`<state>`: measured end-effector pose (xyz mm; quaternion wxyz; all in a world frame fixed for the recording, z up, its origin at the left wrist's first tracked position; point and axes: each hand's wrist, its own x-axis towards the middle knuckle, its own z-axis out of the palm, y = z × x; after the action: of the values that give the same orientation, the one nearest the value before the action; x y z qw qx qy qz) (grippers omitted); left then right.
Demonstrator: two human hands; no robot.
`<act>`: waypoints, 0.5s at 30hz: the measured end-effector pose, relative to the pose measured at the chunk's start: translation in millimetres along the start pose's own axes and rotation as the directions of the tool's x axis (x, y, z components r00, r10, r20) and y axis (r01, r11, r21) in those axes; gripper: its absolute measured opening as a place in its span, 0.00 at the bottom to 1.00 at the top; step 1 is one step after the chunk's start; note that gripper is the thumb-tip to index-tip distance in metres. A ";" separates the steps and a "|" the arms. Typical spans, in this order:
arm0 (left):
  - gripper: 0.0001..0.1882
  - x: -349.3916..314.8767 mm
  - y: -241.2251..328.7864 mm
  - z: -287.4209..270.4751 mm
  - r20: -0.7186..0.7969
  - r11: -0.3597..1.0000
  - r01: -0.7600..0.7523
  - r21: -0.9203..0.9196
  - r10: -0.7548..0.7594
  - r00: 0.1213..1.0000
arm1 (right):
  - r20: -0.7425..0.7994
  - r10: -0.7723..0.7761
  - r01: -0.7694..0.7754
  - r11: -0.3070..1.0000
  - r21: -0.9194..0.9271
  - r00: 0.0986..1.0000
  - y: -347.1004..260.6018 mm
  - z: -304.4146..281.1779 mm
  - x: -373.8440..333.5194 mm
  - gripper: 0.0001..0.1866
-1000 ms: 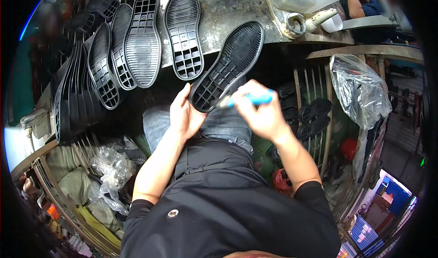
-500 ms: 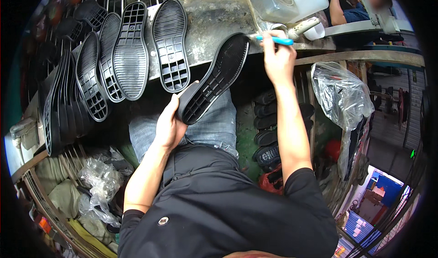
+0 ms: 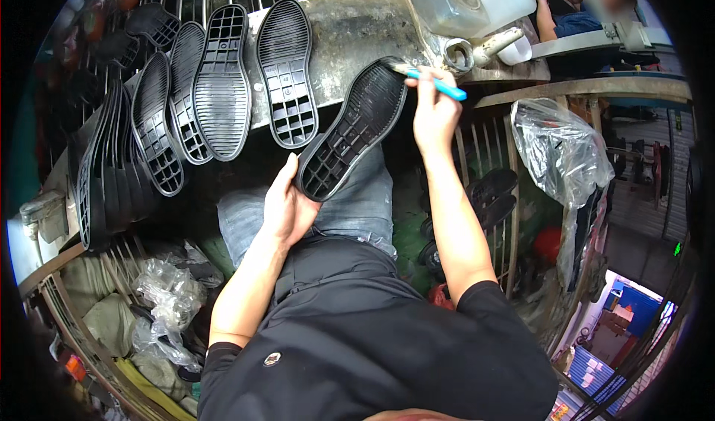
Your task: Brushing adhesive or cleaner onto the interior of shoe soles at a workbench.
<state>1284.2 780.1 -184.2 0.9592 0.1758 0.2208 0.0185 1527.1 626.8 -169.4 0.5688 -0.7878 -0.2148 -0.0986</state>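
My left hand (image 3: 289, 209) grips a black rubber shoe sole (image 3: 356, 123) by its heel end, with the gridded, ribbed inner face turned up. The sole slants up and to the right above my lap, its toe end near the bench edge. In my right hand (image 3: 436, 115) is a brush (image 3: 447, 87) with a blue handle, pinched between thumb and fingers. Its pale bristle tip touches or nearly touches the rim at the toe of the sole. Just beyond my right hand stands a small open-mouthed pot (image 3: 456, 54).
Several black soles, one of them a single sole (image 3: 287, 74), lie along the bench (image 3: 350, 30) and in a row at left. Translucent plastic containers (image 3: 450, 4) stand at the back right. A plastic bag (image 3: 562, 149) hangs at right. Another person's arm (image 3: 546, 20) shows beyond the bench.
The brush tip has moved left, from beside the toe's right edge onto the toe rim. My right hand has come left and slightly down, uncovering the pot.
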 end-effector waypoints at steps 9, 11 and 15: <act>0.36 3.3 -12.8 -14.4 0.177 0.915 0.136 -0.380 -0.073 0.981 | 0.245 -0.155 0.122 0.982 0.145 0.957 -40.1 -1.2 -123.3 0.11; 0.36 3.6 -17.0 -20.7 0.205 0.887 0.146 -0.438 -0.059 0.977 | 0.327 -0.327 0.307 0.945 0.111 0.887 -63.6 -0.3 -136.5 0.15; 0.35 -0.2 -9.0 -2.3 0.165 0.939 0.167 -0.299 -0.121 0.979 | 0.500 -0.370 0.319 0.929 0.188 0.783 -97.5 -13.4 -132.2 0.17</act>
<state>1282.7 772.4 -189.2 0.9871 0.0064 0.1573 -0.0299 1366.8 609.8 -134.6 0.4962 -0.7043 -0.5069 0.0289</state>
